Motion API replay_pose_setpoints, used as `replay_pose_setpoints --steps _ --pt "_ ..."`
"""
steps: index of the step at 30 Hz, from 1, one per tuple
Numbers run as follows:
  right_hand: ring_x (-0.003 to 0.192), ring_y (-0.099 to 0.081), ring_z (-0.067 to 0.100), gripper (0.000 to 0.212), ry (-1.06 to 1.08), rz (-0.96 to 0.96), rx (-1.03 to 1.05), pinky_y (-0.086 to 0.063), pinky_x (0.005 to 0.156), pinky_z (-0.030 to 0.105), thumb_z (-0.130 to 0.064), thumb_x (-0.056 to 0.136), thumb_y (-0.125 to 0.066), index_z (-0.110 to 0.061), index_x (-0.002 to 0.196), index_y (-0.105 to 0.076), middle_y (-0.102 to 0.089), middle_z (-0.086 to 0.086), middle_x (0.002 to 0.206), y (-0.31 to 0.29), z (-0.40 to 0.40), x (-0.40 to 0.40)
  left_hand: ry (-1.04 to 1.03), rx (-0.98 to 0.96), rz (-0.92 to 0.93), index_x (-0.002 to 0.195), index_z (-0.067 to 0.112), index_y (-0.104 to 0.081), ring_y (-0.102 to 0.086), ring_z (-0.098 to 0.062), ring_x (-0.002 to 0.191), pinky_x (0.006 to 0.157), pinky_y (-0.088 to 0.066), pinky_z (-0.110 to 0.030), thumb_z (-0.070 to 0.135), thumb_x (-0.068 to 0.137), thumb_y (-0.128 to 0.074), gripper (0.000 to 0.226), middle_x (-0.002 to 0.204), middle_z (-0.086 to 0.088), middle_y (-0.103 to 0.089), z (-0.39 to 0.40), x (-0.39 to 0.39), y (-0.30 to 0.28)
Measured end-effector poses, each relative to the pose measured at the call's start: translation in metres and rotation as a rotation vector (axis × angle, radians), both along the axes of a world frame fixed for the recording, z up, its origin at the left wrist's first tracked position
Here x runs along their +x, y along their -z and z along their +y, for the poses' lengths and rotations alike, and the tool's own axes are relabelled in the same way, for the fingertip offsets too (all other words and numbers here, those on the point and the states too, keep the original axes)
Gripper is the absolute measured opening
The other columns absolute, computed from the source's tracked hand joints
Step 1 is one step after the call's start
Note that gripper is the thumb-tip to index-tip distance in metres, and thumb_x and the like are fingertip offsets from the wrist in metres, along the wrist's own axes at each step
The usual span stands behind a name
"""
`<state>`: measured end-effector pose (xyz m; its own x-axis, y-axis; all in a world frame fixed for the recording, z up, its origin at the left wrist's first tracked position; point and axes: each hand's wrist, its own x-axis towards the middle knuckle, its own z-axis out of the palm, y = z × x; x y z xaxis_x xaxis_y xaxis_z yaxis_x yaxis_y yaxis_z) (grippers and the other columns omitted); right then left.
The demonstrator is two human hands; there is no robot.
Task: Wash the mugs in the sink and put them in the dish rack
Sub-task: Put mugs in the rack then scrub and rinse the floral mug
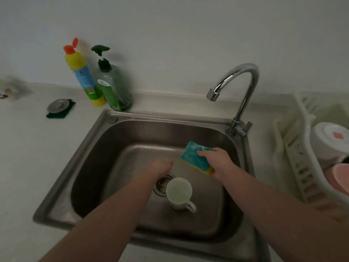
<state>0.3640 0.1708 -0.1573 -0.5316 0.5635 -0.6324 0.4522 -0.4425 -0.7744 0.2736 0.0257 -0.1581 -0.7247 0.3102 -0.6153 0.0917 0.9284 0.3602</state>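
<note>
Scrubbing has not begun on the one mug left in the basin, as far as this view lets me judge: the white ceramic mug with a loop handle (179,193) stands upright on the floor of the stainless steel sink (90,148), just beside the round drain strainer (162,183), its mouth open upward and its handle turned toward the person. The right hand (220,163) holds a teal-and-yellow rectangular sponge (197,157) above the basin, fingers curled over its top edge and the pad tilted; that grip is firm on the sponge and apart from the mug. The left hand (160,167) reaches down over the drain with its back to the camera; it is blurred and its fingers are hidden, so I cannot tell whether they are spread or curled, and it does not appear to hold anything. The curved chrome tap (243,95) shows no running water. At the right, the white plastic dish rack (302,167) already carries what looks like a white dish and something pink. The step in hand seems to be taking up the mug; next the left hand would need to grasp it by body or handle and lift it toward the sponge.
</note>
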Motion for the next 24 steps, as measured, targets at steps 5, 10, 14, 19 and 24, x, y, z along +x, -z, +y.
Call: replay_pose_setpoints --steps 5,10,14,19,24 --pt "0.091 -0.065 0.031 0.02 0.01 -0.017 -0.026 -0.056 0.062 0.039 -0.008 0.083 -0.07 -0.012 0.09 -0.052 -0.064 0.018 0.107 0.016 0.012 0.021 0.077 -0.146 -0.159 0.141 0.002 -0.041 -0.053 -0.034 0.123 0.1 -0.046 -0.038 0.058 0.095 -0.041 0.072 0.142 -0.016 -0.046 0.008 0.034 0.024" --pt "0.089 -0.067 0.034 0.021 0.009 -0.04 -0.031 -0.055 0.058 0.04 -0.008 0.082 -0.071 -0.014 0.089 -0.052 -0.065 0.019 0.107 0.03 0.019 0.03 -0.046 -0.129 -0.268 0.149 0.006 -0.022 -0.057 -0.041 0.111 0.073 -0.059 -0.045 0.063 0.072 -0.071 0.108 0.147 -0.013 -0.032 0.013 0.046 0.058" --pt "0.09 -0.066 0.034 0.028 0.005 -0.057 -0.05 -0.057 0.06 0.043 -0.008 0.081 -0.072 -0.012 0.1 -0.052 -0.064 0.019 0.108 0.039 0.023 0.032 0.052 -0.15 -0.17 0.146 0.005 -0.016 -0.05 -0.031 0.122 0.088 -0.054 -0.041 0.069 0.055 -0.079 0.128 0.144 -0.01 -0.037 0.016 0.046 0.08" --pt "0.091 -0.066 0.033 0.031 0.016 -0.079 -0.062 -0.058 0.065 0.045 -0.009 0.081 -0.072 -0.012 0.104 -0.052 -0.063 0.018 0.108 0.05 0.026 0.033 0.137 -0.179 -0.056 0.151 0.012 0.001 -0.038 -0.03 0.134 0.107 -0.039 -0.039 0.059 0.051 -0.086 0.141 0.148 -0.013 -0.025 0.017 0.047 0.099" --pt "0.091 -0.065 0.03 0.03 0.013 -0.087 -0.055 -0.058 0.07 0.045 -0.011 0.083 -0.071 -0.011 0.107 -0.053 -0.063 0.015 0.106 0.057 0.03 0.032 0.391 -0.114 0.117 0.153 0.013 0.005 -0.039 -0.03 0.133 0.104 -0.037 -0.036 0.032 0.067 -0.085 0.127 0.15 -0.012 -0.02 0.012 0.026 0.106"
